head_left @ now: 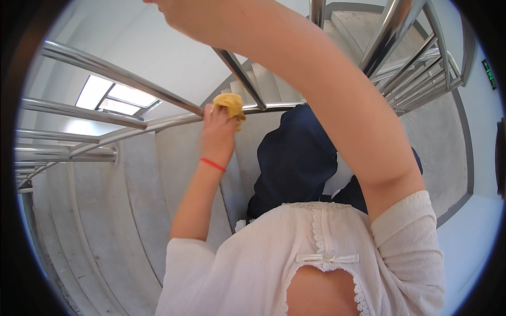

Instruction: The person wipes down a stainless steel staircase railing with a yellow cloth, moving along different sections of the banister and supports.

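My left hand (218, 128), with a red cord at the wrist, holds a crumpled yellow cloth (230, 103). It rests the cloth against the lower stainless-steel rail (174, 121), where an upright baluster (158, 93) joins it. My right arm reaches across the top of the view toward the upper left. Only the edge of my right hand (178, 15) shows there; its fingers are mostly cut off by the frame, so its hold is hidden. A second steel baluster (242, 81) stands just right of the cloth, passing behind my right forearm.
Concrete stairs (106, 213) descend on the left, and other steps (263, 81) show beyond the rail. A thick steel post (383, 39) and another railing (423, 79) stand at the right. My bent knee (296, 158) is close to the lower rail. A window (116, 96) lies beyond the balusters.
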A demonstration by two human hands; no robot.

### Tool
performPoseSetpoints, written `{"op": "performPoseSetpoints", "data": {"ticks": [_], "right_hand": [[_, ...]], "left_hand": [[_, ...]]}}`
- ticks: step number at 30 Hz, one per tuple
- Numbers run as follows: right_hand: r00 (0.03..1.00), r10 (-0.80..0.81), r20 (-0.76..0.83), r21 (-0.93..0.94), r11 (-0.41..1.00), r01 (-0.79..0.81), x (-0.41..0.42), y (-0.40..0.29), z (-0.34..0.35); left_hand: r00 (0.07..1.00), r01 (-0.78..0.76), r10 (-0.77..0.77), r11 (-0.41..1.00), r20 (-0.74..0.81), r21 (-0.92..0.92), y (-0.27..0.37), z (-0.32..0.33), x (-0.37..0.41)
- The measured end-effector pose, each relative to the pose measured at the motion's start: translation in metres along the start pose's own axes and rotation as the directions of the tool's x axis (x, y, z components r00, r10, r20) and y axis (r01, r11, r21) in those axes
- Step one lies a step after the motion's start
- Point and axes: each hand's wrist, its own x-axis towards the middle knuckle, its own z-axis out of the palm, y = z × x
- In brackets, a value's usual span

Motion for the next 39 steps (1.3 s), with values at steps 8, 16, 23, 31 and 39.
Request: {"op": "performPoseSetpoints", "data": {"ticks": [8, 16, 23, 31, 39], "right_hand": [[0.978, 0.048, 0.203, -0.044, 0.998, -0.040, -0.033, 0.013, -0.041], [0.906, 0.405, 0.120, 0.075, 0.907, -0.415, -0.098, 0.003, -0.124], [0.882, 0.446, 0.155, 0.072, 0.885, -0.460, -0.123, 0.011, -0.140], [0.834, 0.483, 0.268, 0.024, 0.862, -0.507, -0.122, -0.005, -0.116], [0.977, 0.093, 0.193, 0.240, 0.961, -0.139, -0.058, -0.024, -0.029]], "left_hand": [[0.991, -0.001, 0.005, 0.999, 0.132, -0.033, 0.061, 0.012, 0.002], [0.919, -0.321, 0.348, 0.933, -0.185, 0.164, 0.070, 0.119, 0.037], [0.960, -0.278, 0.279, 0.960, -0.030, 0.046, 0.086, 0.150, 0.052], [0.919, -0.119, 0.122, 0.992, 0.376, -0.032, 0.059, -0.013, 0.011], [0.611, 0.161, -0.389, 0.914, -0.690, -0.373, 0.040, -0.168, 0.043]]}}
